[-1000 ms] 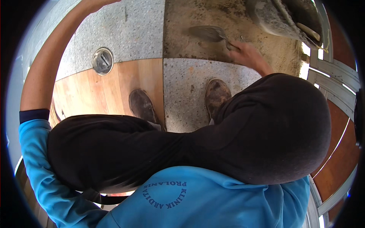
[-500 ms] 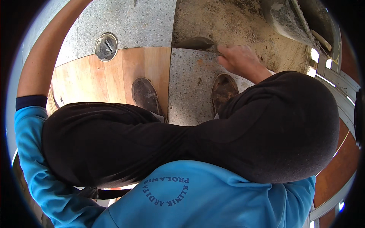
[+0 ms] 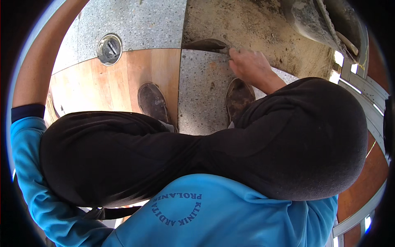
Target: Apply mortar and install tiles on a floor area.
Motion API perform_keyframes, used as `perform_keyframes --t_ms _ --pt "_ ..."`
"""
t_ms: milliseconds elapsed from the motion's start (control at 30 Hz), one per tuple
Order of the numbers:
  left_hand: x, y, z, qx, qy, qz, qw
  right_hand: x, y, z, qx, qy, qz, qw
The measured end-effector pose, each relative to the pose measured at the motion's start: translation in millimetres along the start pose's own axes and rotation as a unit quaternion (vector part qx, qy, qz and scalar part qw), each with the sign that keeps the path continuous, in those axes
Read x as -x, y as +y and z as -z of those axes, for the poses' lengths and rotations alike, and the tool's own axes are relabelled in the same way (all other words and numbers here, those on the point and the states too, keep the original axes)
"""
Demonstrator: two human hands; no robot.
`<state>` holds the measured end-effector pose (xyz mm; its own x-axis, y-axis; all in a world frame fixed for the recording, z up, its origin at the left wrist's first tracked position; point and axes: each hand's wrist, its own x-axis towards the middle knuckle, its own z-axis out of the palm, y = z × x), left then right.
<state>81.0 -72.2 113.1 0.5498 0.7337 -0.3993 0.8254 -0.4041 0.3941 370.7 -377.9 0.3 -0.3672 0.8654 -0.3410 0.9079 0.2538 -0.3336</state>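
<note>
My right hand (image 3: pixel 252 66) is closed round the near end of a trowel, just ahead of my right shoe. The trowel's dark, pointed blade (image 3: pixel 205 44) lies low along the edge where a speckled grey tile (image 3: pixel 201 84) meets a rough, sandy-brown patch of mortar (image 3: pixel 247 24). Its handle is mostly hidden by my fingers. My left forearm (image 3: pixel 41 61) stretches forward along the left side and leaves the picture at the top, so my left hand is out of sight.
A round metal-rimmed piece (image 3: pixel 110 49) sits where wood-look tiles (image 3: pixel 111 80) meet speckled ones. At the upper right stands a mortar-caked bucket (image 3: pixel 308 20) with a tool's wooden handle (image 3: pixel 348 43) nearby. Metal framing (image 3: pixel 362 92) runs down the right side. My shoes (image 3: pixel 239 96) rest on the tiles.
The floor and my shoes sit slightly farther left in the picture. My right hand and the trowel have shifted a little left too, still at the tile's edge.
</note>
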Motion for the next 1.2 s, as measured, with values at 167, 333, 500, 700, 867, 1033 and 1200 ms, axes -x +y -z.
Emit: perform_keyframes --t_ms 167,333,500,700,867,1033,1200 --pt "1.7 4.4 9.2 -0.003 -0.048 0.021 0.999 21.1 11.9 31.5 -0.012 0.001 -0.047 0.999" --pt "-1.4 2.0 -2.9 0.028 -0.018 0.007 0.999 20.9 19.1 -7.5 0.015 -0.027 -0.014 0.999" --pt "-6.8 -11.9 10.6 0.025 -0.069 0.041 0.996 35.0 16.8 22.5 -0.012 0.008 -0.049 0.999" --pt "-2.7 -2.8 -4.5 0.0 -0.021 0.063 0.998 20.4 10.3 -9.9 -0.019 -0.019 -0.005 1.0" --pt "-7.1 -21.8 0.2 0.007 -0.049 0.04 0.998 0.5 0.5 32.1 0.061 0.049 0.0 0.997" --pt "-7.5 -24.3 -1.5 -0.011 -0.043 0.032 0.999 -52.3 1.7 65.0 0.239 0.145 0.065 0.958" --pt "5.4 -5.2 10.2 0.014 -0.014 -0.027 0.999 -63.7 -48.7 61.9 0.502 0.129 0.213 0.828"
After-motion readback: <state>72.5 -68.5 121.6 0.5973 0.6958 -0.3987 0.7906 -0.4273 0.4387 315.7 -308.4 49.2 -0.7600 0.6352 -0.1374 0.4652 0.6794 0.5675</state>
